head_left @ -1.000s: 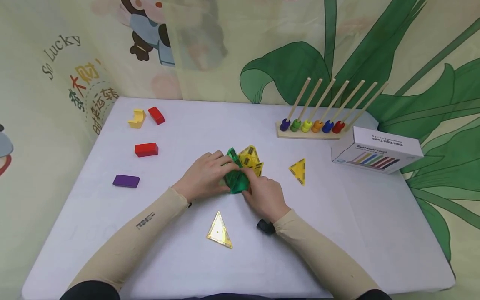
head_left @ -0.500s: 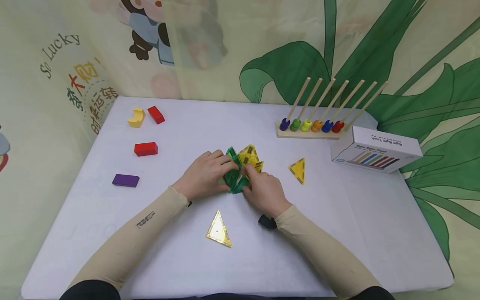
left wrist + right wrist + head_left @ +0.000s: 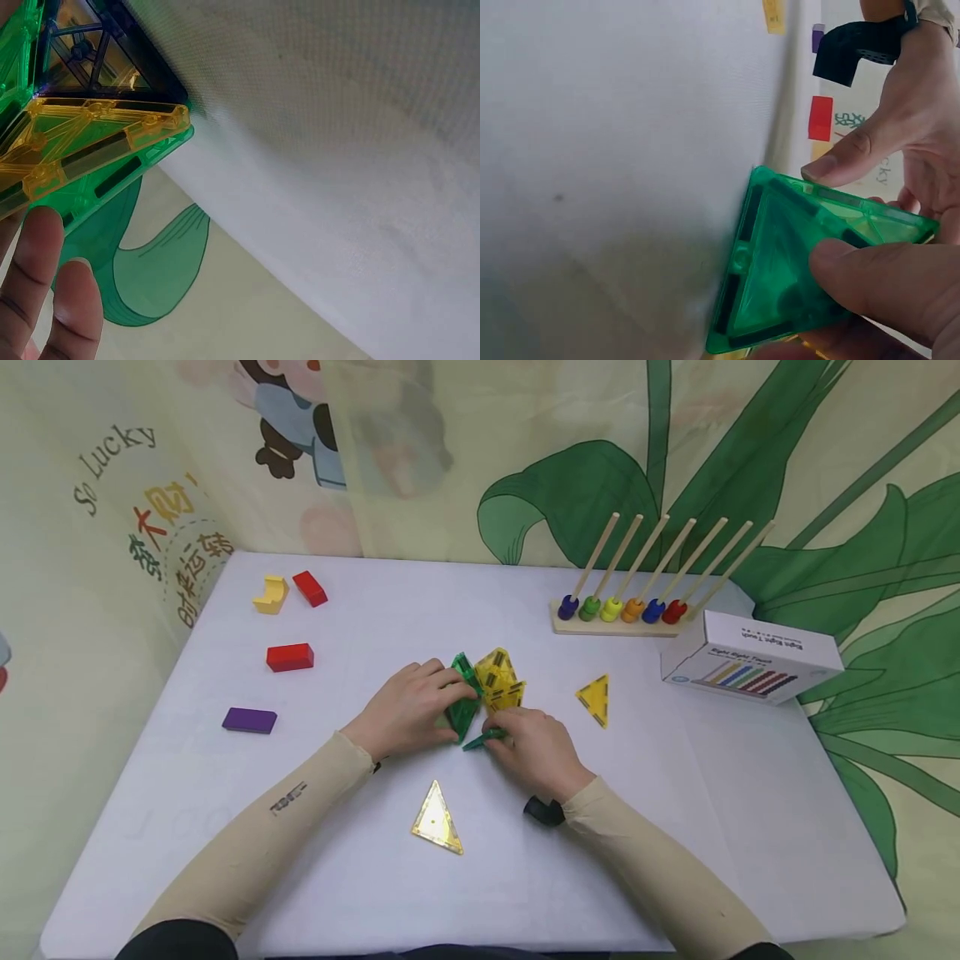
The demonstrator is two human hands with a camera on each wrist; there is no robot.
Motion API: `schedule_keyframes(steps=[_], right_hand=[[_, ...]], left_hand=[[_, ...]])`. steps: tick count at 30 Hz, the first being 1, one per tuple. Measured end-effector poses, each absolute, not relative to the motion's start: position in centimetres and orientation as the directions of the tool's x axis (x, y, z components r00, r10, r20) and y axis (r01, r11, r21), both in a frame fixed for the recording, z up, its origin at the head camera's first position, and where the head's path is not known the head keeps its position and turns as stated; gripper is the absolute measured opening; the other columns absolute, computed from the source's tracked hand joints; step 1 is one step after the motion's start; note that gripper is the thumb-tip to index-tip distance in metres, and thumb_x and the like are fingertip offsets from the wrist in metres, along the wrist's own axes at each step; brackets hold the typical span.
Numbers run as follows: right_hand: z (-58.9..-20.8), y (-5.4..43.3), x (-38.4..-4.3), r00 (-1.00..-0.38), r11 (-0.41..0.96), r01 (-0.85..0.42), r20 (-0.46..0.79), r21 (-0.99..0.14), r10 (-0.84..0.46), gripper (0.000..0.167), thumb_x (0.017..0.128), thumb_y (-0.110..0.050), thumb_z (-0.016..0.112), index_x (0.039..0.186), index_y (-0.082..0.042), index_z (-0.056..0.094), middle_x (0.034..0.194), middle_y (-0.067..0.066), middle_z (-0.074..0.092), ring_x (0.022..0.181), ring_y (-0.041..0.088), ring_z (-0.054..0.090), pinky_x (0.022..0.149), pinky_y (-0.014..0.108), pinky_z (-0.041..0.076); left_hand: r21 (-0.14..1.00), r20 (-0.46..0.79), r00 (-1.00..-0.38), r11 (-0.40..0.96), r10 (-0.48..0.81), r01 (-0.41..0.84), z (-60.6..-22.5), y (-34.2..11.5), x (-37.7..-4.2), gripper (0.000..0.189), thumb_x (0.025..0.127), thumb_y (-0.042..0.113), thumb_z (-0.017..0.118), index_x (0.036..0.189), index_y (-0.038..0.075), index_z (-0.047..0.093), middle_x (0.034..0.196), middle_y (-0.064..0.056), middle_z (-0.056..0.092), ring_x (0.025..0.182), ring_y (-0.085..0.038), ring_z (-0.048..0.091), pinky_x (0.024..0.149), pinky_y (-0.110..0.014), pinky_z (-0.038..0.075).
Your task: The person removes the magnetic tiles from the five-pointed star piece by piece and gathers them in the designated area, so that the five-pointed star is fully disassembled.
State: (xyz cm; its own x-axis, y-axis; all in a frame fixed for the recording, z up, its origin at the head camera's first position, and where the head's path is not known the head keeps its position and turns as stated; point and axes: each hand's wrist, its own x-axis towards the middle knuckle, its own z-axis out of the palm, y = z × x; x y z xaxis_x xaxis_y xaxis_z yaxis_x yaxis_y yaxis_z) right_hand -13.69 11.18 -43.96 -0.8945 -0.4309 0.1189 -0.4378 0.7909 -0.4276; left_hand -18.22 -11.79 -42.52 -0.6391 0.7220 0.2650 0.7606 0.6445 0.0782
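Observation:
A small standing cluster of green and yellow clear triangle tiles [image 3: 486,681] sits mid-table. My left hand [image 3: 448,692] grips its green left side, fingers curled round the tile edge. In the left wrist view a yellow tile [image 3: 82,150] framed by green fills the top left, with fingertips [image 3: 45,270] below it. My right hand [image 3: 501,732] pinches a single green triangle tile [image 3: 482,742], held low and nearly flat just in front of the cluster. In the right wrist view the thumb [image 3: 885,277] presses on that green tile [image 3: 780,285].
A yellow triangle [image 3: 437,818] lies near me and another [image 3: 596,697] to the right. Two red blocks [image 3: 290,657] [image 3: 310,587], a yellow block [image 3: 271,594] and a purple block [image 3: 250,720] lie left. A peg rack [image 3: 622,610] and a white box [image 3: 750,656] stand back right on the white table [image 3: 675,827].
My right hand has drawn a green triangle down and away from the cluster toward me, tipping it flatter. The left hand has stayed on the cluster.

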Motion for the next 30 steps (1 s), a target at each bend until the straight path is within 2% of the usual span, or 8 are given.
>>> schedule_keyframes(steps=[3, 5, 8, 11, 14, 18, 23, 30], right_hand=[[-44.0, 11.6, -13.6, -0.897, 0.769, -0.416, 0.082, -0.485, -0.434, 0.013, 0.091, -0.018, 0.081, 0.103, -0.017, 0.078, 0.102, -0.002, 0.079, 0.079, 0.012, 0.070, 0.070, 0.031, 0.057], [-44.1, 12.1, -13.4, -0.899, 0.747, -0.382, 0.030, -0.544, -0.438, 0.013, 0.092, -0.018, 0.080, 0.104, -0.017, 0.077, 0.097, -0.002, 0.078, 0.066, 0.008, 0.062, 0.061, 0.026, 0.051], [-44.2, 13.3, -13.0, -0.888, 0.708, -0.299, -0.084, -0.640, -0.452, 0.016, 0.092, -0.017, 0.079, 0.107, -0.017, 0.075, 0.090, -0.003, 0.074, 0.058, 0.007, 0.053, 0.055, 0.022, 0.045], [-44.6, 15.1, -12.5, -0.864, 0.691, -0.231, -0.182, -0.685, -0.469, 0.018, 0.092, -0.018, 0.079, 0.109, -0.017, 0.072, 0.084, -0.004, 0.068, 0.061, 0.008, 0.051, 0.056, 0.021, 0.044], [-45.0, 16.9, -11.9, -0.862, 0.710, -0.211, -0.215, -0.672, -0.459, 0.016, 0.091, -0.020, 0.080, 0.105, -0.020, 0.073, 0.081, -0.007, 0.063, 0.067, 0.009, 0.051, 0.059, 0.022, 0.044], [-45.4, 18.6, -11.3, -0.887, 0.734, -0.235, -0.169, -0.638, -0.431, 0.016, 0.087, -0.018, 0.083, 0.100, -0.021, 0.075, 0.089, -0.007, 0.064, 0.070, 0.010, 0.050, 0.062, 0.022, 0.043], [-45.5, 18.8, -11.3, -0.908, 0.740, -0.219, -0.144, -0.636, -0.393, 0.018, 0.086, -0.017, 0.084, 0.103, -0.020, 0.076, 0.102, -0.002, 0.064, 0.072, 0.011, 0.048, 0.063, 0.022, 0.043], [-45.0, 17.1, -11.7, -0.934, 0.746, -0.189, -0.118, -0.639, -0.338, 0.018, 0.091, -0.023, 0.080, 0.107, -0.018, 0.074, 0.102, -0.003, 0.070, 0.074, 0.013, 0.050, 0.065, 0.023, 0.044]], left_hand=[[0.092, 0.259, -0.645, 0.646, 0.719, 0.758, -42.5, -11.9, -18.2, 0.059, 0.072, 0.039, 0.096, 0.122, 0.019, 0.073, 0.120, 0.002, 0.073, 0.106, -0.021, 0.063, 0.088, -0.038, 0.057], [0.101, 0.256, -0.647, 0.646, 0.718, 0.757, -42.5, -11.9, -18.2, 0.059, 0.072, 0.038, 0.096, 0.123, 0.019, 0.072, 0.121, 0.001, 0.073, 0.105, -0.021, 0.062, 0.089, -0.038, 0.057], [0.111, 0.254, -0.648, 0.644, 0.718, 0.757, -42.5, -12.0, -18.2, 0.060, 0.072, 0.038, 0.096, 0.123, 0.019, 0.072, 0.121, 0.001, 0.073, 0.106, -0.021, 0.062, 0.090, -0.039, 0.057], [0.117, 0.255, -0.646, 0.640, 0.720, 0.760, -42.5, -12.0, -18.1, 0.060, 0.073, 0.039, 0.095, 0.124, 0.018, 0.072, 0.121, 0.000, 0.073, 0.106, -0.022, 0.063, 0.090, -0.039, 0.057], [0.114, 0.263, -0.643, 0.638, 0.720, 0.761, -42.5, -12.0, -18.1, 0.059, 0.074, 0.038, 0.095, 0.124, 0.018, 0.072, 0.121, 0.000, 0.074, 0.106, -0.022, 0.063, 0.090, -0.039, 0.058], [0.104, 0.287, -0.640, 0.641, 0.713, 0.761, -42.5, -11.9, -18.1, 0.057, 0.075, 0.038, 0.094, 0.123, 0.016, 0.072, 0.119, -0.001, 0.074, 0.105, -0.023, 0.064, 0.088, -0.039, 0.058], [0.113, 0.297, -0.644, 0.644, 0.705, 0.756, -42.6, -11.7, -18.1, 0.057, 0.075, 0.037, 0.094, 0.123, 0.016, 0.072, 0.119, -0.001, 0.074, 0.104, -0.023, 0.064, 0.087, -0.039, 0.057], [0.112, 0.285, -0.647, 0.646, 0.707, 0.755, -42.6, -11.6, -18.1, 0.059, 0.073, 0.037, 0.095, 0.124, 0.017, 0.072, 0.119, -0.001, 0.074, 0.105, -0.023, 0.063, 0.085, -0.039, 0.057]])
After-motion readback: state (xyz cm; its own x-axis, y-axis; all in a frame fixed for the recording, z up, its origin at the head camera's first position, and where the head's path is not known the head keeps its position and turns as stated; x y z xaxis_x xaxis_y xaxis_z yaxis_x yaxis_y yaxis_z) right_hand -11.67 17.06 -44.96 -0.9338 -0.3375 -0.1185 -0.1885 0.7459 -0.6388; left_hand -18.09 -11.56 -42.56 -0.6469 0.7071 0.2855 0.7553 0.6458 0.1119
